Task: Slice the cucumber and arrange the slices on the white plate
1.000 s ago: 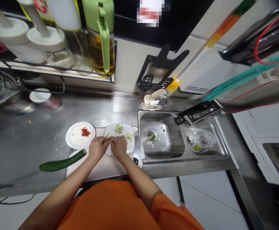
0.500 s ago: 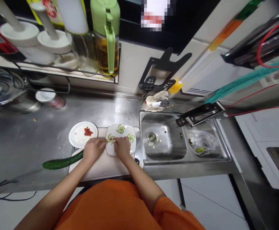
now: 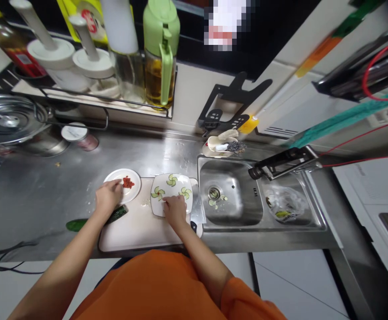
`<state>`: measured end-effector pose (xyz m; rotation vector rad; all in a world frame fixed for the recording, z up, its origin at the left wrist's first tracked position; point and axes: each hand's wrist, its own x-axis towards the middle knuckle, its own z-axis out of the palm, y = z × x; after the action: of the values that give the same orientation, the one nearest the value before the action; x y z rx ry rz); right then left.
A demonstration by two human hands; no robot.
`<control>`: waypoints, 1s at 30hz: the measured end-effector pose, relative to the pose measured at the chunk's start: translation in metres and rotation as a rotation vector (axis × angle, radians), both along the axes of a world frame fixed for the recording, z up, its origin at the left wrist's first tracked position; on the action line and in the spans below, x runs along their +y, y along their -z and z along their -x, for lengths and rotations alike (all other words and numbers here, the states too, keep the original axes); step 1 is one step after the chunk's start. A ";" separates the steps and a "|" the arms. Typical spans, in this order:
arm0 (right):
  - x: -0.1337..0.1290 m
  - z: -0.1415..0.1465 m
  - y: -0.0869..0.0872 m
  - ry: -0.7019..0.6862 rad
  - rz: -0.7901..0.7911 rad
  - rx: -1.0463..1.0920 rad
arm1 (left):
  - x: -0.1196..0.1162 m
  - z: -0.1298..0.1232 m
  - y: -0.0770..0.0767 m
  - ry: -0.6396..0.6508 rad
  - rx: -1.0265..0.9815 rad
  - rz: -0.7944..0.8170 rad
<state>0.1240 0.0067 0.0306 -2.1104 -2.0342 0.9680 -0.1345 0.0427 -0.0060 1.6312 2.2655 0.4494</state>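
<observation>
My left hand (image 3: pixel 108 198) is over the left rim of a round white plate (image 3: pixel 132 196). Its fingers are drawn together; anything between them is too small to make out. Small red pieces (image 3: pixel 127 182) lie on that plate. My right hand (image 3: pixel 176 212) is at the front of a squarish white plate (image 3: pixel 170 212), fingers curled and closed near its surface, their contents hidden. Green slices fanned into pinwheels (image 3: pixel 171 179) decorate this plate, and the left one (image 3: pixel 158 193) has a red centre. Beneath my left forearm a cucumber (image 3: pixel 77 225) lies partly on the cutting board (image 3: pixel 130 231).
Right of the board, a knife blade (image 3: pixel 198 209) reaches toward the sink (image 3: pixel 244 213), where slices lie by the drain. A plastic bag (image 3: pixel 289 202) sits in the right basin. A lidded pot (image 3: pixel 47 144), a small jar (image 3: pixel 85 140) and an oil bottle (image 3: pixel 160 66) stand behind.
My left hand has moved left from beside the squarish plate to the round plate. My right hand stays at the squarish plate, slightly lower. The whole view has shifted a little.
</observation>
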 end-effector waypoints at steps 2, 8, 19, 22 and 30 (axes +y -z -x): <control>0.000 0.000 -0.001 -0.002 -0.010 0.002 | 0.008 0.001 0.003 0.026 0.002 -0.020; 0.000 0.000 -0.003 -0.004 -0.015 0.009 | 0.026 0.007 0.011 0.124 -0.021 -0.004; 0.002 0.000 -0.006 0.002 -0.035 0.021 | 0.019 0.016 -0.002 0.090 0.008 0.112; 0.002 -0.001 -0.005 0.006 -0.033 0.030 | 0.015 0.018 -0.011 0.054 -0.013 0.112; 0.001 -0.007 -0.003 0.085 -0.069 0.032 | 0.012 -0.026 -0.035 0.090 -0.188 -0.058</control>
<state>0.1314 0.0076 0.0338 -2.1133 -1.9167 0.8995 -0.1086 0.0552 0.0291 1.6362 2.0525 0.6228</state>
